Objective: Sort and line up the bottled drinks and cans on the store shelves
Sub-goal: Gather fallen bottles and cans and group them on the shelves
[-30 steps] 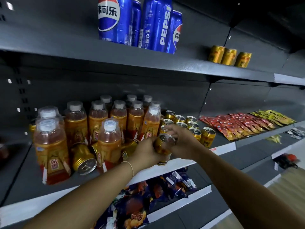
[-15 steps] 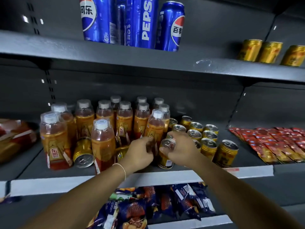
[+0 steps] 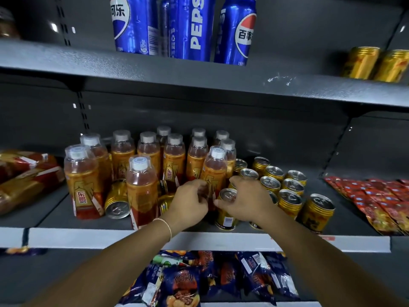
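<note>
On the middle shelf (image 3: 141, 238) stand several orange drink bottles (image 3: 141, 187) with white caps. To their right are several upright gold cans (image 3: 290, 200). Two more gold cans (image 3: 117, 200) lie on their sides among the bottles. My right hand (image 3: 247, 200) grips the top of one gold can (image 3: 225, 216), which stands upright at the shelf's front edge. My left hand (image 3: 190, 202) has its curled fingers against the lower left side of the front orange bottle (image 3: 214, 171); motion blur hides whether it grips that bottle.
Tall blue Pepsi cans (image 3: 190, 27) and more gold cans (image 3: 376, 63) stand on the upper shelf. Red snack packets (image 3: 376, 196) lie to the right, red-gold packs (image 3: 24, 173) to the left. Dark blue snack bags (image 3: 199, 282) fill the lower shelf.
The gold can, held up in both hands before, now stands on the shelf front under my right hand. My left hand has come off it toward the bottle.
</note>
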Demonstrator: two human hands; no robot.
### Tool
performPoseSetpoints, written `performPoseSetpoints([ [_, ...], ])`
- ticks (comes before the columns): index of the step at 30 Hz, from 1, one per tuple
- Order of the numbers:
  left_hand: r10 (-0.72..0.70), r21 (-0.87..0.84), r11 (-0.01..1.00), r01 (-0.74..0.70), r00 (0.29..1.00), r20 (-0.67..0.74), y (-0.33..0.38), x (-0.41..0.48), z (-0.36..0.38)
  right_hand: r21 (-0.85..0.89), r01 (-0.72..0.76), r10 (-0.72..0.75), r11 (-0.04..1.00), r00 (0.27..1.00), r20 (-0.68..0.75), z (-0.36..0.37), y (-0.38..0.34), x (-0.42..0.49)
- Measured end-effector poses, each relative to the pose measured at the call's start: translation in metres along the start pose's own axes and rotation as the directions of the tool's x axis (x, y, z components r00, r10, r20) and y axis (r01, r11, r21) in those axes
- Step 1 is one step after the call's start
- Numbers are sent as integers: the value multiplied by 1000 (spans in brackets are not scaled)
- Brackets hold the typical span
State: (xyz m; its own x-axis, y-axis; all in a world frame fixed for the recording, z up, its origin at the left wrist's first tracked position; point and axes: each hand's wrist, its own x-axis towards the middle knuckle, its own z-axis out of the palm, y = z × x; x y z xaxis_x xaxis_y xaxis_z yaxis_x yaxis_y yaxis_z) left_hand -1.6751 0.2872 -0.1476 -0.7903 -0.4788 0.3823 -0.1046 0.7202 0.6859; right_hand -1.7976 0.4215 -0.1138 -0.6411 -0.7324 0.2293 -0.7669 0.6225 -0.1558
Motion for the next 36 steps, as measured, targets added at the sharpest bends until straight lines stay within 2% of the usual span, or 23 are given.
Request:
performPoseSetpoints([
  [2,42,44,998,-40,998,-42,0,0,-3,51,-6,6,999,1000,3,-8,0,8],
  [4,45,102,994,-40,998,-45,0,1,-6,182,-33,44,983,997,-59,-13,-4,16],
  [7,17,161,987,-16,1000,-2,0,3,-8,383,-41,100,923,986,-134,-11,-14,30],
  [9,3,188,982,-10,999,39,1,5,-9,506,-46,125,862,984,-123,-8,-22,39],
  [11,-17,203,979,3,998,68,1,7,-9,547,-55,137,835,984,-110,-4,-29,47],
  [16,-52,254,967,24,993,105,-2,8,-11,545,-107,212,832,968,-133,6,-39,52],
  [19,-55,232,973,24,990,131,0,6,-15,557,-77,214,827,959,-185,9,-43,49],
  [23,-4,177,984,-19,991,131,5,5,-25,563,25,188,826,930,-317,-3,-51,37],
  [27,62,98,993,-69,995,79,14,1,-40,506,189,115,841,852,-510,-28,-65,23],
  [29,105,77,991,-109,993,61,18,-5,-49,457,239,67,857,827,-559,-39,-74,17],
  [33,155,43,987,-158,986,63,24,-22,-75,387,232,2,892,856,-516,-56,-98,3],
  [36,155,40,986,-161,980,125,25,-40,-97,300,195,-30,934,879,-476,-65,-119,-8],
])
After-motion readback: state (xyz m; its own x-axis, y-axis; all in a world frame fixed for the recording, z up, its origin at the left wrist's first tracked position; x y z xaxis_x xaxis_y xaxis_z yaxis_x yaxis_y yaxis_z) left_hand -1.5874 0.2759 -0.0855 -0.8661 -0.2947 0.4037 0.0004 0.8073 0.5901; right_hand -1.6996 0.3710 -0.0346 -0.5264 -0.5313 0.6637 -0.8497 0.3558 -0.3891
